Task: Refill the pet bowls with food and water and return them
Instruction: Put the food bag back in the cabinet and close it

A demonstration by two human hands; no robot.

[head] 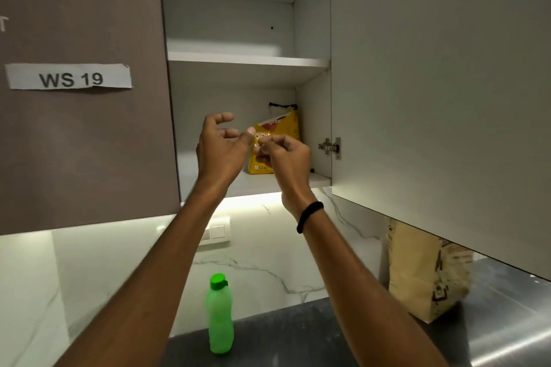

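Head view. Yellow pet-food bag [281, 134]: upright at the back right of the open wall cabinet's lower shelf [259, 180]. Left hand [220, 146]: raised just left of the bag, fingers relaxed, grasping nothing. Right hand [283, 153]: fingers curled directly before the bag; grasp cannot be told. Green plastic bottle [220, 313]: upright on the dark bench [283, 334] below.

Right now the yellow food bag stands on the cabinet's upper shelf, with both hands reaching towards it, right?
No: the head view shows the yellow food bag on the lower shelf; left hand and right hand do reach towards it.
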